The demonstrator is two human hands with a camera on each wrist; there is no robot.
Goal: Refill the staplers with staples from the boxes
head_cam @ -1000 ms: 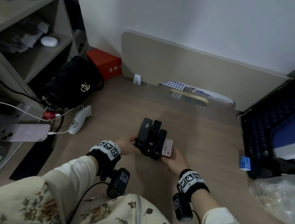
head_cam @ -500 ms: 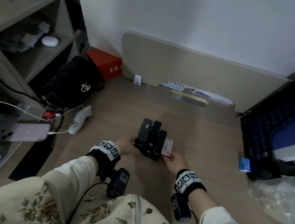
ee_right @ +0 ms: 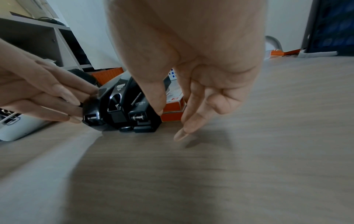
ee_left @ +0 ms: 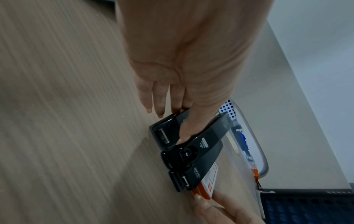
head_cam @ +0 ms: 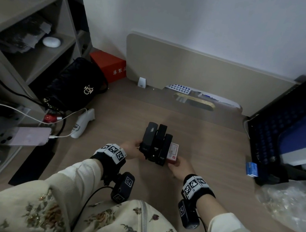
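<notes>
three black staplers [head_cam: 155,144] are seen side by side at frame centre on the wooden desk [head_cam: 211,148], w/ a red-and-white staple box [head_cam: 173,151] touching the rightmost one. the leftmost stapler is gripped by the left hand [head_cam: 131,149], thumb on top and fingers along its outer side. the near end of the staple box is touched by the right hand [head_cam: 180,167]; fingers are loosely bent, and whether it is pinched cannot be told. a blue box [head_cam: 251,168] is seen at right, by a dark crate [head_cam: 274,128].
</notes>
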